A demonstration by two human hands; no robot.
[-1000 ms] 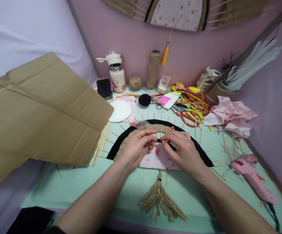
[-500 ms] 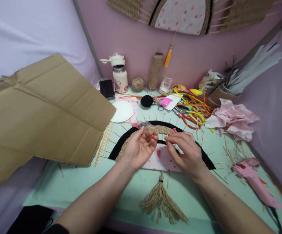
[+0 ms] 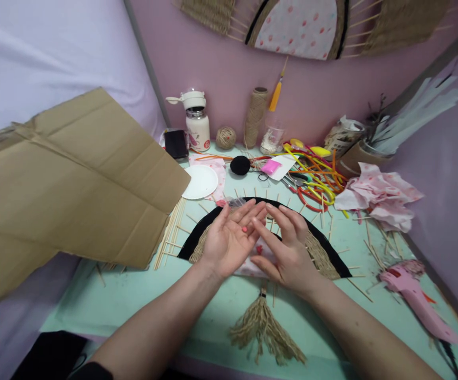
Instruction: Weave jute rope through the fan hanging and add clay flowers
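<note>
My left hand (image 3: 223, 247) is palm up above the half-round craft piece, holding a small coral-pink ball (image 3: 245, 229), perhaps clay, on its fingers. Over the piece's right part, my right hand (image 3: 292, 253) is open, fingers spread and bent beside the left fingertips, with nothing visible in it. The half-round piece has a black outer band (image 3: 199, 232), a woven twine band (image 3: 322, 252) and thin sticks poking out round its edge. Its printed fabric centre (image 3: 247, 268) is mostly hidden by my hands. A twine tassel (image 3: 266, 327) hangs toward me from its straight edge.
A cardboard sheet (image 3: 82, 184) leans in from the left, beside loose sticks (image 3: 171, 232). A pink glue gun (image 3: 419, 301) lies at right, near crumpled fabric (image 3: 383, 195). Behind are a bottle (image 3: 198, 129), a twine spool (image 3: 256, 116), a pink packet (image 3: 270, 167) and tangled pipe cleaners (image 3: 320, 171).
My hands were pinched close together over the piece's centre. The left has turned palm up and uncurled, showing the ball. The right has spread its fingers. The view has shifted slightly.
</note>
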